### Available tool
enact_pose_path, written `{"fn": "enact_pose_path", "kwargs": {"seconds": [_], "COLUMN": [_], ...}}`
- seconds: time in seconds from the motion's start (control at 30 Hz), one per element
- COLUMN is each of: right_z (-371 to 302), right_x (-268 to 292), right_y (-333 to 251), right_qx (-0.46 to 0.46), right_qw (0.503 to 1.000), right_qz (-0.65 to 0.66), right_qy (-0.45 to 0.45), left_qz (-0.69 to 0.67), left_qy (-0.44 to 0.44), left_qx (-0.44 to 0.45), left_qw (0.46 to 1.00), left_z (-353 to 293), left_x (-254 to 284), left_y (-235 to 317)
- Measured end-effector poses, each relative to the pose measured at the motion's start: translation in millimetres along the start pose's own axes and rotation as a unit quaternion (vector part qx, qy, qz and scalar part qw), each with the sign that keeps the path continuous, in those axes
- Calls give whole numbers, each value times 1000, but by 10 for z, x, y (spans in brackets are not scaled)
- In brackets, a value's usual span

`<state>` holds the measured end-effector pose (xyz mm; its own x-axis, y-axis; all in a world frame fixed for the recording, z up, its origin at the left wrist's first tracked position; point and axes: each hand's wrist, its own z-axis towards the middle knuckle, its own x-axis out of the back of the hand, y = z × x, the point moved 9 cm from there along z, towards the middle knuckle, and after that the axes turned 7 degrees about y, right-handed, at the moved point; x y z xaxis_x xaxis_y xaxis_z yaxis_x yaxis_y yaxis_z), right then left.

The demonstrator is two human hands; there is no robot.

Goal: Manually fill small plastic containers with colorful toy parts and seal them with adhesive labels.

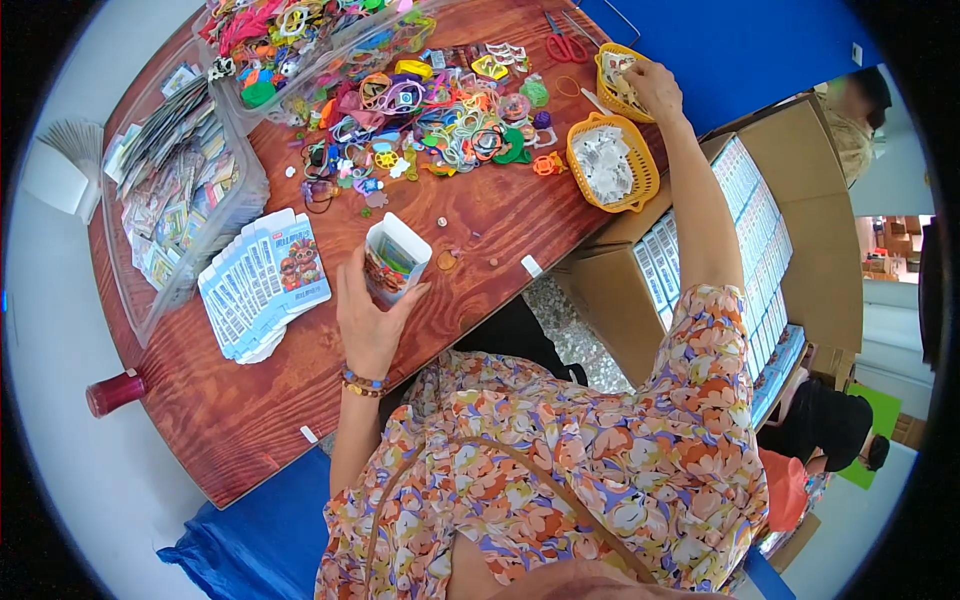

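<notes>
A red-brown wooden table [275, 415] is shown from above, with clock directions read about the open carton [388, 268]. Bare wood is left at seven and at three o'clock, bounded by the near edge at five. Free room is limited at twelve by a trinket pile [450, 128] and at nine by fanned cartons [262, 290]. The open carton is white-rimmed, printed with red-brown figures, with green showing inside; it is clasped by the left hand [370, 320], thumb and fingers parted by its width. At two o'clock, the upper yellow basket [624, 107] is reached by the right hand [657, 92], fingers bent; whether anything is gripped cannot be told.
</notes>
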<state>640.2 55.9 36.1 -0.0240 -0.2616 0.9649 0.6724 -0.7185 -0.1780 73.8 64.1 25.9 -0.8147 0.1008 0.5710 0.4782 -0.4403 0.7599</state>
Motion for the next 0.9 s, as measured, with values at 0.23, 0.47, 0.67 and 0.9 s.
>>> {"fn": "enact_pose_path", "kwargs": {"seconds": [0.23, 0.47, 0.67, 0.9], "right_z": [-55, -892, -2728, -3053], "right_x": [196, 571, 807, 746], "right_y": [131, -1402, -3005, -3293], "right_qx": [-27, 130, 318, 425], "right_qw": [992, 887, 801, 834], "right_qz": [123, 439, 452, 337], "right_qy": [8, -58, -229, -97], "left_qz": [-22, -13, -4, 14], "left_qy": [9, 3, 54, 94], "left_qx": [-10, 31, -34, -47], "left_qw": [1000, 999, 998, 994], "left_z": [34, -14, -9, -58], "left_x": [55, -17, 120, 288], "left_y": [65, -46, 77, 65]}}
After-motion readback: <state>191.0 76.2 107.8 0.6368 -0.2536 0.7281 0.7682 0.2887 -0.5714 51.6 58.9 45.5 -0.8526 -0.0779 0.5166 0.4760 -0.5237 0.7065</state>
